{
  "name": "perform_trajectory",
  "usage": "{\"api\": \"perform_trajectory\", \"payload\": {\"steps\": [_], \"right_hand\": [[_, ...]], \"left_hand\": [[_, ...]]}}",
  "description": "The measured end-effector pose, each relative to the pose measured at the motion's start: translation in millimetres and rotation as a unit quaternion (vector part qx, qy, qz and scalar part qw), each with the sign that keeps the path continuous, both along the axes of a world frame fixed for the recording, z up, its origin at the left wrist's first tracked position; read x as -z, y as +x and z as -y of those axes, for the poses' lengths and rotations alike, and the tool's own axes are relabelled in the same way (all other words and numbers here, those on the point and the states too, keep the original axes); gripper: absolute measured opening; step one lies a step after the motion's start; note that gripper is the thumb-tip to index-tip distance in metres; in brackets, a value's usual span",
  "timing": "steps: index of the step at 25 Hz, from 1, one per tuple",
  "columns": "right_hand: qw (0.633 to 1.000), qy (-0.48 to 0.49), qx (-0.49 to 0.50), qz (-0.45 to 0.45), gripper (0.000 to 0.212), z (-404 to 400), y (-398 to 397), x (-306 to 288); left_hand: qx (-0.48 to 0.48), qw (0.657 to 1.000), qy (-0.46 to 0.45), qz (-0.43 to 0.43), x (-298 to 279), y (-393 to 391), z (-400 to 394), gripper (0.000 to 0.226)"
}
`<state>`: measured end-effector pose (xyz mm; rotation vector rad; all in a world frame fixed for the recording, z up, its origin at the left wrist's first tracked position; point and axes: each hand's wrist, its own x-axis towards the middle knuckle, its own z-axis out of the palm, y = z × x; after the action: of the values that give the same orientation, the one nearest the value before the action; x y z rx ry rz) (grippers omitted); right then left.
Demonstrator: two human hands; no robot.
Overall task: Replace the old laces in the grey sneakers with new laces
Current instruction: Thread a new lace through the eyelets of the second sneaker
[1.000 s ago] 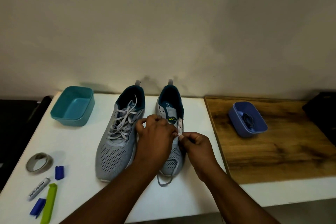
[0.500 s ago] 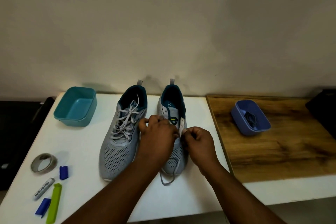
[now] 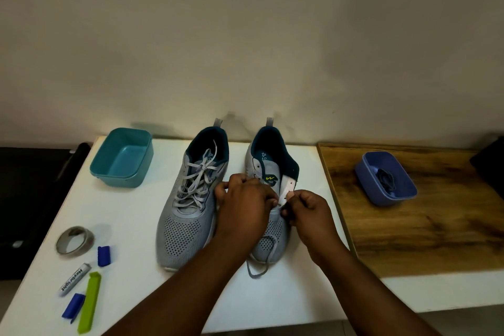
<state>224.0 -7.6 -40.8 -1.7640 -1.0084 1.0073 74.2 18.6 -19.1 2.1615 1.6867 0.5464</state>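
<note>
On the white tabletop (image 3: 131,215), a teal rectangular plastic tub (image 3: 122,161) sits far left, with a grey roll of tape (image 3: 75,240), a white marker (image 3: 74,279), two blue caps (image 3: 103,255) and a green plastic clip (image 3: 89,302) nearer the front edge. The left grey mesh sneaker (image 3: 188,215) stands laced with pale laces (image 3: 196,180). Beside it, the left hand (image 3: 245,207) curls over the right grey sneaker (image 3: 272,172), fingers bent on its eyelet area. The right hand (image 3: 308,207) pinches the white eyelet strip (image 3: 287,188). A loose grey lace (image 3: 263,262) trails off the toe. On the wooden board (image 3: 436,226), a blue tub (image 3: 386,177) holds dark laces (image 3: 386,179).
</note>
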Motion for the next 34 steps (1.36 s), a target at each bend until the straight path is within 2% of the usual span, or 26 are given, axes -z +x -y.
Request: {"api": "perform_trajectory", "payload": {"steps": [2, 4, 9, 11, 18, 22, 26, 28, 30, 34], "right_hand": [[0.999, -0.007, 0.008, -0.043, 0.028, 0.1, 0.0, -1.2], [0.999, -0.006, 0.002, -0.041, 0.027, 0.0, -0.6, -3.7], [0.993, 0.026, -0.052, 0.101, 0.033, 2.1, -2.2, -6.0], [0.986, 0.044, -0.057, 0.15, 0.034, 2.4, -4.7, -6.3], [0.984, 0.064, -0.043, 0.159, 0.033, 0.2, -6.6, -0.3], [0.989, 0.043, -0.052, 0.133, 0.027, 1.9, -5.4, 3.6], [0.996, 0.013, -0.081, 0.034, 0.027, 4.1, 4.6, -3.0], [0.996, 0.009, -0.086, 0.014, 0.029, 5.8, 7.3, -3.8], [0.995, 0.013, -0.096, 0.013, 0.031, 6.9, 7.6, -0.9], [0.995, 0.027, -0.099, 0.022, 0.033, 6.5, 8.4, 7.4]], "left_hand": [[-0.008, 1.0, -0.002, 0.015, -0.7, 0.0, 0.8, 0.015], [-0.008, 1.0, 0.0, 0.011, -1.9, -0.9, 0.4, 0.014], [0.02, 0.987, 0.06, -0.15, -8.8, 5.6, 4.8, 0.019], [0.027, 0.982, 0.068, -0.175, -9.8, 10.1, 8.8, 0.02], [0.005, 0.993, 0.047, -0.105, -1.0, 5.6, 7.1, 0.017], [0.0, 0.997, 0.044, -0.059, 5.2, 4.1, 7.4, 0.016], [-0.029, 0.999, 0.036, 0.001, 10.0, 1.6, 5.2, 0.013], [-0.036, 0.999, 0.033, 0.013, 8.7, 1.9, 4.4, 0.013], [-0.031, 0.999, 0.026, -0.006, 6.7, 1.2, 4.4, 0.015], [-0.021, 0.992, 0.039, -0.116, 7.2, 1.8, 6.6, 0.022]]}}
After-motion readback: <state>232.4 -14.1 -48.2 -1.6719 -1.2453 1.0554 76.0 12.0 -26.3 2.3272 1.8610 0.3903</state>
